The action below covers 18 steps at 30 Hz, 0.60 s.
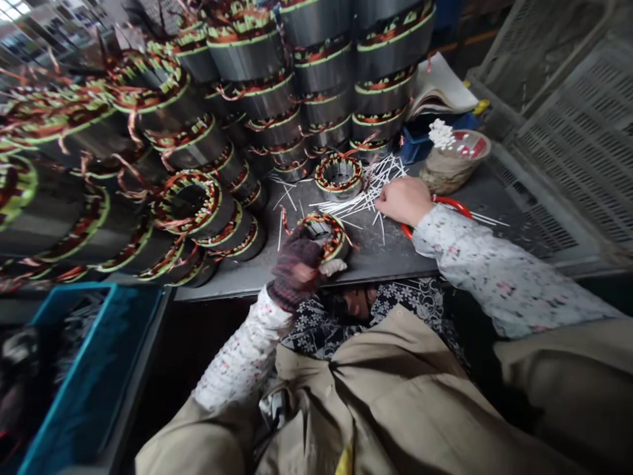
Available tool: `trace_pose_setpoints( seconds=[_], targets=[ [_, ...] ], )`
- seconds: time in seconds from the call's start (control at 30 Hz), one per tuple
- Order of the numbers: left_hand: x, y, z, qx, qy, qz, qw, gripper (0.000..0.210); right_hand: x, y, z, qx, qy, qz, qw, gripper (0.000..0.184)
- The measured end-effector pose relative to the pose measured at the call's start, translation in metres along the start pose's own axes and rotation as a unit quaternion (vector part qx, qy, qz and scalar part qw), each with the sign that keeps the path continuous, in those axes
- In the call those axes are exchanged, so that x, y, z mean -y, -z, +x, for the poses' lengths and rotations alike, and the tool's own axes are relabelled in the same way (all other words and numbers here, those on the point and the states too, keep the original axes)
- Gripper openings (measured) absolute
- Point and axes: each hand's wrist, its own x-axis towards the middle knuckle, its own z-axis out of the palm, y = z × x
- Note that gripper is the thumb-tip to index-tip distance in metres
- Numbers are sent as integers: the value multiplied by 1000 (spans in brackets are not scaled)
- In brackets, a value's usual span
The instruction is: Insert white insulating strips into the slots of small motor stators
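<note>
My left hand [298,264], in a dark knitted glove, is closed on the left side of a motor stator [336,241] at the table's front edge. Copper windings, light green insulation and white pieces show around the stator's ring. My bare right hand [404,200] is at the right end of a loose pile of thin white sticks [363,194], its fingers curled together and pointing down. What the fingertips pinch, if anything, is hidden. A second, smaller-looking stator [339,177] stands just behind, beside the pile. Under my right wrist lies a tool with red looped handles [452,204].
Tall stacks of stators [324,72] fill the table's back and left. At right stand a round container [457,161] with white-tipped sticks, a blue bin [413,145], a paper pad [442,86] and grey plastic crates [583,132]. A teal crate [111,330] sits at lower left.
</note>
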Motion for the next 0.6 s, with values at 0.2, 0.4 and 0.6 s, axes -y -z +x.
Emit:
trace_pose_setpoints(
  seconds=[0.2,0.4,0.6],
  targets=[
    [8,-1,-15,33,-72,89,993,41,-4,-2,24,19,-27,54,998,34],
    [-2,-16,-13,-65,-38,-6,997,21,5,15,-49,34,-21,260,965,6],
    [-1,-31,-24,-138,-67,56,987,22,47,27,-151,-179,176,281,926,14]
  ],
)
